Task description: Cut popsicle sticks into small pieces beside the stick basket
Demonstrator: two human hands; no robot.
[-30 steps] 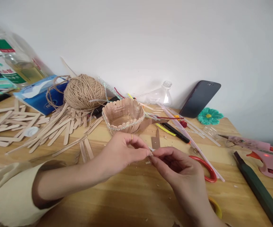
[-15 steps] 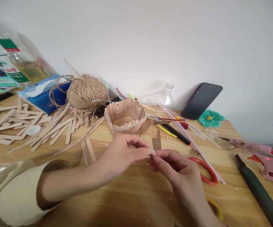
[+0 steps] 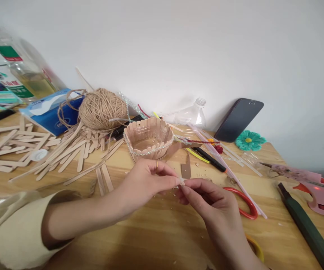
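Observation:
Thumb and fingers of my left hand point(image 3: 150, 182) pinch a tiny pale piece point(image 3: 182, 181), partly hidden by the fingertips; its kind is not clear. From the other side my right hand point(image 3: 212, 202) pinches the same piece, so the fingertips of both hands almost meet. Just beyond them stands a small basket point(image 3: 150, 148) built of wooden craft sticks, with a glittery silver pipe cleaner around its outside. A brown cardboard scrap point(image 3: 186, 170) lies right behind the fingertips. Scissors with a red handle point(image 3: 247, 204) rest beside my right hand, partly covered by it.
Loose craft sticks point(image 3: 74, 152) and a twine ball point(image 3: 102, 110) cover the left side, near a blue tissue pack point(image 3: 63, 122). A phone point(image 3: 239, 120) leans on the wall by a teal flower point(image 3: 251, 141). At right lie a pink glue gun point(image 3: 316, 187) and a dark green tool point(image 3: 305, 221).
Both hands stay pinched together in nearly the same place. The pale piece between the fingertips has shifted only slightly.

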